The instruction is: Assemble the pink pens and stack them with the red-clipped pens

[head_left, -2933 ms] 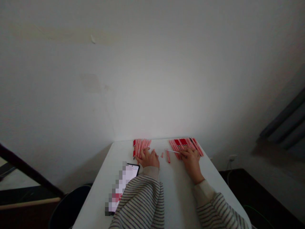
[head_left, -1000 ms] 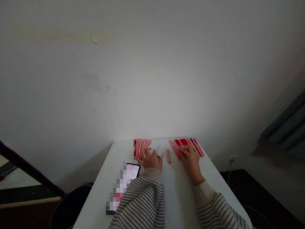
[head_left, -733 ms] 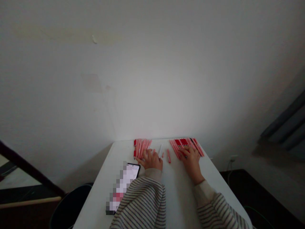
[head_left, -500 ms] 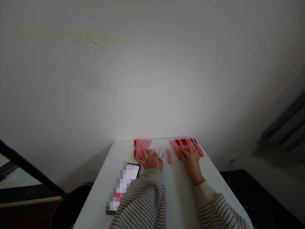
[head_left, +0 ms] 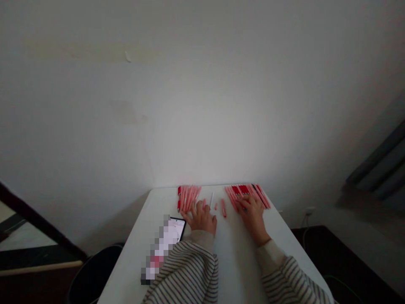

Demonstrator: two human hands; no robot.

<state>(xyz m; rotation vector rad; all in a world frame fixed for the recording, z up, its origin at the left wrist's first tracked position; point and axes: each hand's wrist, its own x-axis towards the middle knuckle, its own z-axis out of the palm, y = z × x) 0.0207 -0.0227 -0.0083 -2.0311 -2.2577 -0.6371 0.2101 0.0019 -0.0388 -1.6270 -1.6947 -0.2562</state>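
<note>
Left hand (head_left: 201, 218): palm down, lower centre of frame, grip loose, fingers spread apart. Fingertips sit right at the lower ends of the left batch of pink pens (head_left: 189, 197); can't tell if they touch. Red parts show along that batch's left side.

Right hand (head_left: 252, 213): right of lower centre, over the lower ends of the right batch of pink pens (head_left: 232, 199). Fingers curled, undersides hidden, so can't tell whether that grip is clamped on a pen. Red sections and one black bit show in the batch's upper part.

Between the hands, left to right: short pink piece (head_left: 204, 202) just above the left fingers, thin white stick (head_left: 212, 200) lying near-upright in frame, small pink bit (head_left: 216, 206), pink tube (head_left: 223, 208) well apart from the left hand. All on the white surface (head_left: 236, 261), bottom centre.

Phone (head_left: 177, 228), screen lit and partly pixelated, lies lower left of centre, partly behind the left striped sleeve (head_left: 186, 274). Plain wall (head_left: 215, 105) fills the upper frame.
</note>
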